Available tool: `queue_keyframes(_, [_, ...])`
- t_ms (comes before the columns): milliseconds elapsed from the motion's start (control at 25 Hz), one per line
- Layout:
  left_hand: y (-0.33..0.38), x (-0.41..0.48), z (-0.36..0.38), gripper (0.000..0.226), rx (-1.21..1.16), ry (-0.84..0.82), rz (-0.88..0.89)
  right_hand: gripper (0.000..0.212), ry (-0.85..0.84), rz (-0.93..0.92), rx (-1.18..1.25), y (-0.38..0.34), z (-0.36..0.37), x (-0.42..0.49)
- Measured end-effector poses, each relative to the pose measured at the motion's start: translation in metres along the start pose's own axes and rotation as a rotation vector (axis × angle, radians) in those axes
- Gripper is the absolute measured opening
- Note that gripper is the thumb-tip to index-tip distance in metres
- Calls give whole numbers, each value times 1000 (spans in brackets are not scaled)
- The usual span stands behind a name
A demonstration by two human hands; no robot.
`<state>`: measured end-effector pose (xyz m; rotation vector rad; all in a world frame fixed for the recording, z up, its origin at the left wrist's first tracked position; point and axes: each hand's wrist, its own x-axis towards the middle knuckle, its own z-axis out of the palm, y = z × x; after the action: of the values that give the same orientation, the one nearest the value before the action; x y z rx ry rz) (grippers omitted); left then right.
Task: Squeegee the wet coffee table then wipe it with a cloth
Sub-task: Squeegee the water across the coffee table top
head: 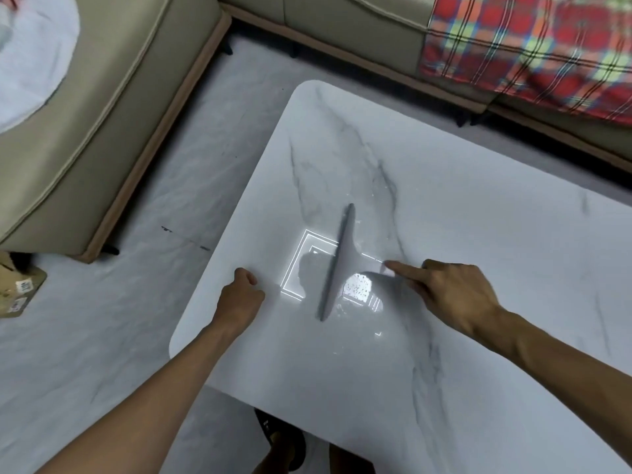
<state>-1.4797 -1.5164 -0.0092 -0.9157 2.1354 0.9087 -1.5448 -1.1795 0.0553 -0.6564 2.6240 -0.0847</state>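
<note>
Squeegee, grey T-shaped plastic (337, 265), is set blade-down on the wet white marble desk (478, 234). It's probably light, stiff and a bit slippery, so it's gripped by the handle in the right hand (458, 295). Left hand (239, 295) is fisted at the desk edge.

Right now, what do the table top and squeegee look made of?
Table: glossy white marble or marble-look slab; grey veins, mirror-sharp lamp reflection. Squeegee: matte grey, seemingly one moulded piece, probably plastic or silicone; the look leaves that open.
</note>
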Motion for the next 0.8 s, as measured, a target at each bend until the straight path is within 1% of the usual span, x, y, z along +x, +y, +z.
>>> queue_keyframes(80, [16,6,-2,18,-13,51,3,42,36,-95,63,-22,-2,33])
queue_keyframes(200, [30,16,-10,19,-9,138,35,46,7,-191,42,-65,12,85])
queue_keyframes(280, [37,24,-13,19,40,147,59,48,-8,-196,26,-74,19,103])
queue_keyframes(360, [45,36,-12,20,85,122,67,53,-7,-180,31,-58,22,104])
queue_keyframes(440, [57,50,-7,19,96,76,87,56,35,-110,56,-26,23,88])
queue_keyframes(520, [71,59,0,19,108,27,133,52,41,36,88,13,21,64])
queue_keyframes(640, [92,64,9,17,153,-6,209,47,19,239,-3,51,12,22])
queue_keyframes(720, [108,66,10,20,144,13,244,43,24,296,25,57,-3,14])
queue_keyframes(800, [130,72,12,26,129,12,298,42,56,315,86,57,-23,36])
